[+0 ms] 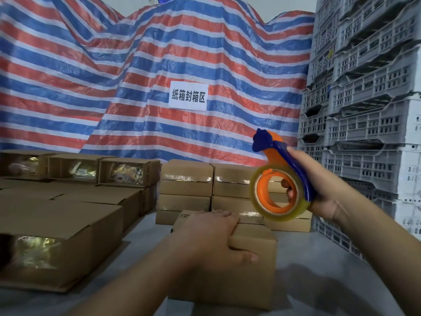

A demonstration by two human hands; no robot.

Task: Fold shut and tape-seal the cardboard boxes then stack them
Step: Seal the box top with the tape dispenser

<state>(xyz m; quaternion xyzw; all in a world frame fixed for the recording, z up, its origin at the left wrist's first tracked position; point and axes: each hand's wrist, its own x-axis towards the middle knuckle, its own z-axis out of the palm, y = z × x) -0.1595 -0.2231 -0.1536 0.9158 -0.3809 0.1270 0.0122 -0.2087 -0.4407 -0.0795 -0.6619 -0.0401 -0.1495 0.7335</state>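
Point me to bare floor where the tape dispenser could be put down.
Bare grey floor lies right of the held box, bordered by the sealed stack behind and grey crates on the right. A narrower strip runs between the held box and the open boxes on the left. That left side is crowded.

Closed brown box (250, 270) on floor

Two bare forearms reach in from the bottom edge, with no sleeves, gloves, watch, rings or bracelets showing. The left hand (211, 233) and right hand (319, 179) are both uncovered, the fingernails short and plain, without polish.
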